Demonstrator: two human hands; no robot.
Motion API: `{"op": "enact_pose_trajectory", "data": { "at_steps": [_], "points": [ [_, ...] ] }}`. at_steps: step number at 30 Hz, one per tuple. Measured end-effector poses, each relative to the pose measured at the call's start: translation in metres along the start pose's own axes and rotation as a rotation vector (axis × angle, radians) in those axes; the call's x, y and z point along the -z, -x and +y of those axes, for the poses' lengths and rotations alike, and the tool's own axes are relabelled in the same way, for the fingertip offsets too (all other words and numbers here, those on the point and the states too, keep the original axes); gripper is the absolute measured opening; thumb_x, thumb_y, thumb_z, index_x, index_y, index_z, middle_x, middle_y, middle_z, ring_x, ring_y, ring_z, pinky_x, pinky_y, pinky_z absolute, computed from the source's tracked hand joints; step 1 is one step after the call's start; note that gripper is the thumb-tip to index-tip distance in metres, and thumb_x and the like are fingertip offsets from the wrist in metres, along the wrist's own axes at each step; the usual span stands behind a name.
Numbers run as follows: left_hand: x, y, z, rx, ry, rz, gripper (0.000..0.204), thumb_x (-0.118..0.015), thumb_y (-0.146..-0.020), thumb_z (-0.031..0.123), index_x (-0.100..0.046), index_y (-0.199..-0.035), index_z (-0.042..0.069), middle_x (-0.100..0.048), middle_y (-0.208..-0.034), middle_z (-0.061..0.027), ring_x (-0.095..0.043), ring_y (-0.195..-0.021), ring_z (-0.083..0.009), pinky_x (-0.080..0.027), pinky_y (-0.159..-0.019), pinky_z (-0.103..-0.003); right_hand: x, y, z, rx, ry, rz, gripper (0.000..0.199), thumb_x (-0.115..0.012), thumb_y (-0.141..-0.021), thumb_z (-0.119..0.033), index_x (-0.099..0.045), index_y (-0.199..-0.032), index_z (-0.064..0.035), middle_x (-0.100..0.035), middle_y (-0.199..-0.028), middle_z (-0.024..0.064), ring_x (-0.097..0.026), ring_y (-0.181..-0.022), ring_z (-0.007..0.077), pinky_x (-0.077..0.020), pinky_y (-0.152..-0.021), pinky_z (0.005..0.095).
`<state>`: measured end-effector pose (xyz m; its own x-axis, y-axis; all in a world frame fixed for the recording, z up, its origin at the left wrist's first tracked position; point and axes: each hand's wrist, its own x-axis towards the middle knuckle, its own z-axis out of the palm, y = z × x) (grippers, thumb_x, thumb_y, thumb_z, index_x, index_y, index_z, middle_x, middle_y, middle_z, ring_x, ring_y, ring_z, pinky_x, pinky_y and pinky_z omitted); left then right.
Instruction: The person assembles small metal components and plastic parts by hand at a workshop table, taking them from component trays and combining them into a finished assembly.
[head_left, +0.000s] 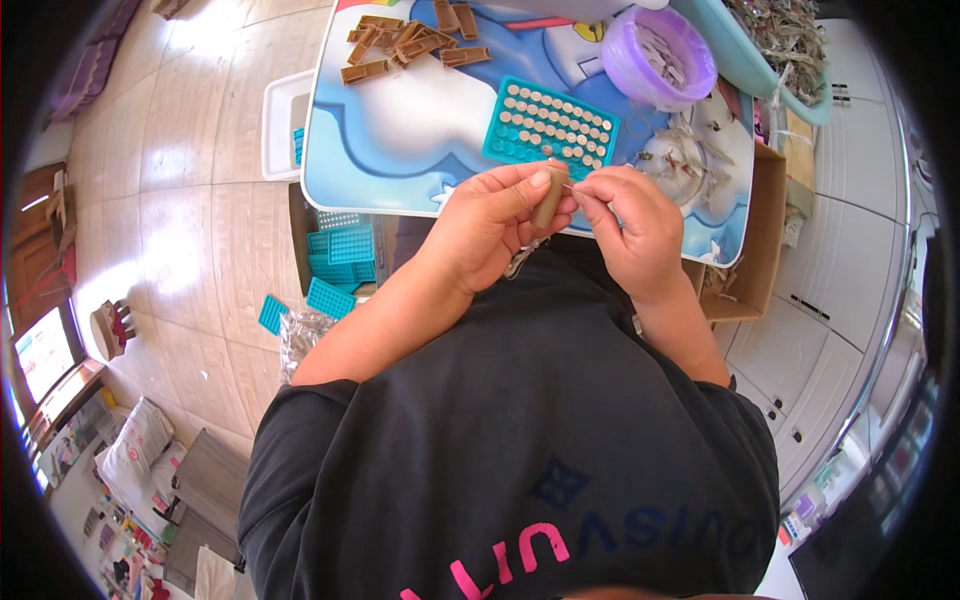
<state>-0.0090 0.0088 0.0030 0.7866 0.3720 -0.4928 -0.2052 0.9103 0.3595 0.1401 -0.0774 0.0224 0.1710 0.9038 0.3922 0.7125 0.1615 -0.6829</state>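
1. The place looks like a room in a home, partly given over to small-parts handwork.
2. The wood-look floor (170, 220), a printed white pillow (142, 435) at lower left and purple fabric (90, 70) at upper left look domestic.
3. White cabinets (850, 250) with dark handles stand along the right side.
4. The desk (400, 120) has a rounded, cartoon-printed top.
5. A teal gridded tray (510, 148) of small discs, a lilac tub (645, 96) and an open cardboard box (765, 225) suggest the handwork.

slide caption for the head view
Left hand holds a brown object, right hand pinches a thin piece; teal tray of discs beyond.
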Motion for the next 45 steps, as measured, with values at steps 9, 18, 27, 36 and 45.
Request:
{"op": "enact_pose_trajectory", "data": {
  "at_steps": [9,18,27,36,45],
  "points": [
    [0.002,-0.002,-0.001,-0.015,-0.028,0.007,0.027,-0.055,-0.09,0.013,-0.056,-0.111,-0.004,-0.062,-0.095,-0.0097,-0.062,-0.085,-0.0172,-0.052,-0.08,-0.029,-0.002,-0.006,-0.001,0.081,0.058,-0.012,0.01,-0.065,-0.074,0.003,-0.059,-0.082,0.0005,-0.06,-0.075,0.0118,-0.059,-0.065,0.0242,-0.0469,-0.057,0.0294],
    [0.004,0.0,-0.002,0.001,-0.062,0.018,0.03,-0.055,-0.09,0.014,-0.054,-0.114,-0.004,-0.061,-0.098,-0.01,-0.062,-0.085,-0.0171,-0.052,-0.079,-0.029,-0.005,-0.003,-0.002,0.075,0.088,-0.003,0.014,-0.066,-0.071,0.0,-0.056,-0.08,-0.0024,-0.06,-0.076,0.01,-0.059,-0.067,0.0272,-0.0471,-0.057,0.0326],
    [-0.009,0.006,0.019,0.124,-0.249,-0.155,0.025,-0.055,-0.09,0.019,-0.054,-0.106,0.0,-0.062,-0.096,-0.0107,-0.063,-0.082,-0.0174,-0.053,-0.075,-0.028,0.014,0.003,0.013,-0.392,-0.77,-0.297,0.026,-0.069,-0.079,-0.012,-0.059,-0.101,-0.0005,-0.057,-0.082,0.0002,-0.053,-0.073,0.0063,-0.0426,-0.061,0.0216],
    [0.025,-0.069,0.096,-1.299,-2.223,0.433,0.021,-0.063,-0.074,0.012,-0.062,-0.094,0.01,-0.06,-0.096,-0.0035,-0.054,-0.095,-0.0249,-0.045,-0.08,-0.037,0.169,0.067,0.078,-0.368,-1.031,0.357,0.043,-0.063,-0.084,-0.036,-0.053,-0.104,0.001,-0.047,-0.075,0.0019,-0.037,-0.064,0.01,-0.0318,-0.056,0.024],
    [0.04,-0.069,0.092,-1.206,-2.4,0.485,0.008,-0.057,-0.082,0.017,-0.06,-0.085,0.011,-0.061,-0.095,-0.0009,-0.055,-0.095,-0.0224,-0.041,-0.083,-0.037,0.21,0.249,0.209,-1.144,-0.281,0.995,0.025,-0.067,-0.082,-0.024,-0.055,-0.095,-0.0062,-0.057,-0.074,0.0034,-0.055,-0.059,0.0109,-0.0412,-0.048,0.0212]
  ]
}}
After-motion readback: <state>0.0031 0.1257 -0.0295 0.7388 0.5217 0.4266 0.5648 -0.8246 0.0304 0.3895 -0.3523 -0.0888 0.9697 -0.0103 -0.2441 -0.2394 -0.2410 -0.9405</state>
